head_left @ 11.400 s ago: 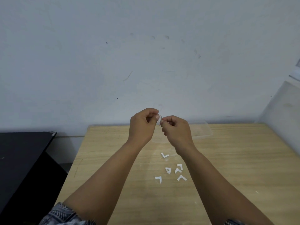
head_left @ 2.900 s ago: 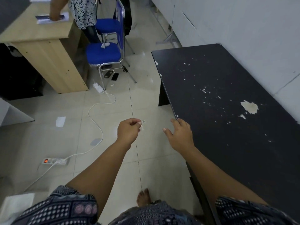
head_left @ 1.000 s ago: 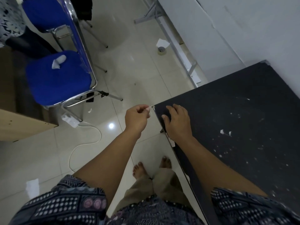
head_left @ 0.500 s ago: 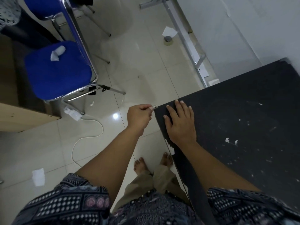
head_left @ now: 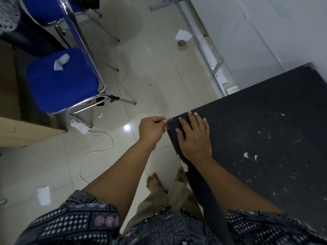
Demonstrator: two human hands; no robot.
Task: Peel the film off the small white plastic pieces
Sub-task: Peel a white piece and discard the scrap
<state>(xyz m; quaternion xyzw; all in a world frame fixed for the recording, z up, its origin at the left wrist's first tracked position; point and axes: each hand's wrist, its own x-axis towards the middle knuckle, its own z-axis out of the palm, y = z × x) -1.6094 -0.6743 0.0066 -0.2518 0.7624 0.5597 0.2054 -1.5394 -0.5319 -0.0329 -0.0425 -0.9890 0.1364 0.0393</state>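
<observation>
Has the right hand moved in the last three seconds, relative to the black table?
Yes. The right hand was off the near edge of the black table; it has come forward and now lies flat on the top by the corner.

Thing in left hand (head_left: 152,129): a small pale scrap (head_left: 169,119) shows at the fingertips, against the corner of the black table (head_left: 265,138); too small to tell if it is film or a plastic piece.
Left fingers: curled under, the fingertips are hidden behind the knuckles.
Right hand (head_left: 194,137): lies flat on the table; what is under the palm is hidden.
Black table: cut off by the right edge.
Blue chair (head_left: 62,80): its back is cut by the top edge.
Person's feet (head_left: 155,181): partly hidden by the trousers and the table edge.
</observation>
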